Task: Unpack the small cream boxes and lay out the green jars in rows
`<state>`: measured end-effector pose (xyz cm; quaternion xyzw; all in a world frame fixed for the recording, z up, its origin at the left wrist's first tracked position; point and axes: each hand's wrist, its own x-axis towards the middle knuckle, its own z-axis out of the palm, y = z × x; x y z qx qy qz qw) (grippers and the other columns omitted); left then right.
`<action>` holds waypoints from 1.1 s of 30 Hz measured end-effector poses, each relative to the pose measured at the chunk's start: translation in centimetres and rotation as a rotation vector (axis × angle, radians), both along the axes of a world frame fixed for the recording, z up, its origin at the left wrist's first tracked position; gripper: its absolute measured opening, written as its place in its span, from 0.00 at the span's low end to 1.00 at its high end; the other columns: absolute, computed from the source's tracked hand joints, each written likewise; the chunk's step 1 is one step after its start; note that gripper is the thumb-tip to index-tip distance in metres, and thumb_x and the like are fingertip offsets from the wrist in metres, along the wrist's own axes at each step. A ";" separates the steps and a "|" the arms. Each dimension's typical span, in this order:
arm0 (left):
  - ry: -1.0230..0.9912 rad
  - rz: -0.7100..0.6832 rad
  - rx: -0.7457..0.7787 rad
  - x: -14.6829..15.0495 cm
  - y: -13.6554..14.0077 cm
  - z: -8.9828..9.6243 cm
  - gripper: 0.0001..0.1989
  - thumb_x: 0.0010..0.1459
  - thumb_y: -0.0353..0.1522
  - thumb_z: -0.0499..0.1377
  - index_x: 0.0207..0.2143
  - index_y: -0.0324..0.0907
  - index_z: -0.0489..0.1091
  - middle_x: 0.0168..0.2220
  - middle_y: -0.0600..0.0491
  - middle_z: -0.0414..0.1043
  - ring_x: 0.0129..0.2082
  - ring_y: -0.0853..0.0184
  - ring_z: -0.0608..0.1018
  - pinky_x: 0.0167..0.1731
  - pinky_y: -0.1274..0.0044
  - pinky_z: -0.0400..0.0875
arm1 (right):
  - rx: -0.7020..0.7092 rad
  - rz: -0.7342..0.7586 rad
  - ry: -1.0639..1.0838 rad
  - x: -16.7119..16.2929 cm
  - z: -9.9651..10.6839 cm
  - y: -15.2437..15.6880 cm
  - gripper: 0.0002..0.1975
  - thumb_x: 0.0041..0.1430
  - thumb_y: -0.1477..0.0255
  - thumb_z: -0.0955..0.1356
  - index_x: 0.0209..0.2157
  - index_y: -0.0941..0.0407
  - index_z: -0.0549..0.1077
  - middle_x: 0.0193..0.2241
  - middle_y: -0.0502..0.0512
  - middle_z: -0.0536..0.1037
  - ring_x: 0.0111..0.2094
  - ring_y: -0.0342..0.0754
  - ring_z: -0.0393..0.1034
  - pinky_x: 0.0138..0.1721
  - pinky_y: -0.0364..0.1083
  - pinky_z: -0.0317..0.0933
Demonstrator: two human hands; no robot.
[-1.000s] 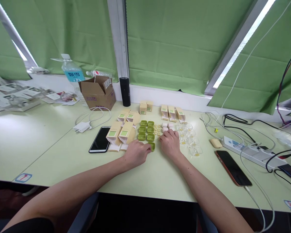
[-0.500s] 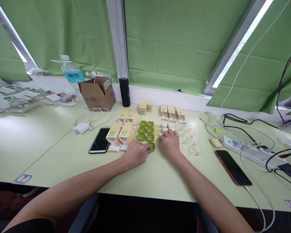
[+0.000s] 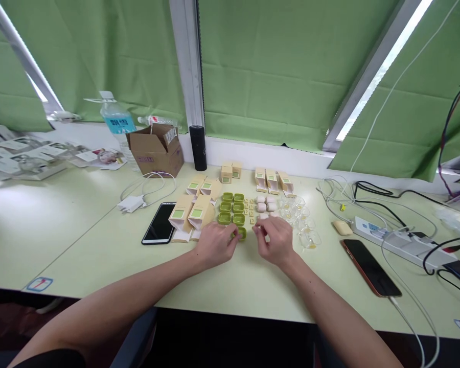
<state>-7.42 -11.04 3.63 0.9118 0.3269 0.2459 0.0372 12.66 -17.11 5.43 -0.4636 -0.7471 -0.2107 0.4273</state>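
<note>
My left hand (image 3: 216, 244) pinches the edge of the nearest small green tray (image 3: 243, 234), which rests on the table. Just to its right, my right hand (image 3: 276, 240) is closed in a pinch; whatever its fingertips hold is too small to make out. Several green trays (image 3: 225, 207) stand in two columns beyond my left hand. Beside them lie rows of tiny yellow pieces (image 3: 251, 207). Pale pink rounded blocks (image 3: 261, 207) sit behind my right hand, partly covered by it. Clear plastic covers (image 3: 309, 238) are grouped to the right of that hand.
Open cream cartons (image 3: 201, 210) stand left of the trays, beside a dark phone (image 3: 159, 223). More cartons (image 3: 272, 181) line the back. A brown box (image 3: 157, 153) and black flask (image 3: 198, 148) stand behind. At right are another phone (image 3: 371, 267), a power strip (image 3: 402, 242) and cables.
My right hand has drawn back from the yellow pieces towards me, fingers pinched, uncovering more pink blocks. My left hand stays at the nearest green tray. The view has shifted slightly.
</note>
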 end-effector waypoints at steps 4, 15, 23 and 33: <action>-0.065 0.028 0.053 -0.2 0.5 0.5 0.13 0.67 0.32 0.50 0.30 0.42 0.68 0.21 0.54 0.73 0.21 0.65 0.74 0.28 0.72 0.59 | -0.100 0.285 -0.180 -2.5 -1.0 -1.7 0.12 0.65 0.72 0.63 0.26 0.55 0.68 0.19 0.49 0.71 0.21 0.44 0.59 0.27 0.47 0.46; -0.112 0.187 -0.021 -0.8 4.2 5.6 0.11 0.65 0.33 0.52 0.47 0.42 0.69 0.33 0.51 0.78 0.39 0.57 0.78 0.47 0.65 0.61 | -0.781 0.342 -0.425 -4.7 -1.8 -2.2 0.13 0.64 0.64 0.66 0.27 0.55 0.68 0.24 0.50 0.78 0.23 0.43 0.64 0.28 0.45 0.42; 0.262 0.351 -0.030 2.7 13.9 7.8 0.26 0.65 0.41 0.53 0.64 0.48 0.64 0.55 0.36 0.67 0.57 0.42 0.65 0.53 0.57 0.57 | -0.807 0.353 -0.400 -4.7 -1.6 -2.2 0.14 0.64 0.65 0.67 0.26 0.55 0.66 0.23 0.48 0.75 0.22 0.42 0.62 0.27 0.44 0.42; 0.371 0.440 -0.277 7.8 19.3 5.5 0.34 0.62 0.53 0.54 0.67 0.53 0.60 0.65 0.36 0.61 0.63 0.36 0.60 0.57 0.52 0.54 | -0.800 0.359 -0.393 -4.5 -1.7 -2.1 0.15 0.64 0.63 0.67 0.26 0.55 0.66 0.23 0.49 0.76 0.22 0.42 0.62 0.27 0.44 0.42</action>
